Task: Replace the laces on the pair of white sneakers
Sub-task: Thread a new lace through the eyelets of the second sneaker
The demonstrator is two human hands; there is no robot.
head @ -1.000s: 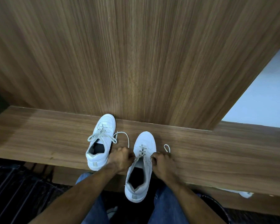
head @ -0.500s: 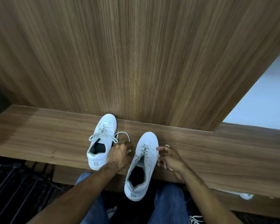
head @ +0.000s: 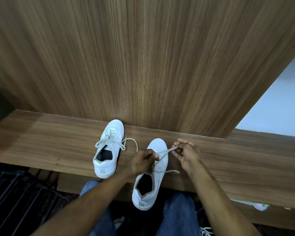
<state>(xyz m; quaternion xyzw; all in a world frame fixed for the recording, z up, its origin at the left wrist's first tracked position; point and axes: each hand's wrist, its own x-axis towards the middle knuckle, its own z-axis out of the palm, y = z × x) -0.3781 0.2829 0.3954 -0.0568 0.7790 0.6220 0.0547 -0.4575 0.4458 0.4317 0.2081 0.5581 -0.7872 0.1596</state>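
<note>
Two white sneakers were seen on a wooden ledge (head: 41,140), toes pointing to the far wooden panel (head: 143,57). The left sneaker (head: 108,149) was laced, its bow loose and one end trailing to the right. The right sneaker (head: 153,174) lay nearer, its heel hanging over the near edge of the ledge. The left hand (head: 142,161) was curled over that shoe's tongue area, fingers closed on its lace (head: 163,152). The right hand (head: 186,152), just right of the toe, was held half open, the lace end pinched between thumb and forefinger and drawn taut; the other fingers were spread. A second loose end lay on the ledge to the shoe's right.
</note>
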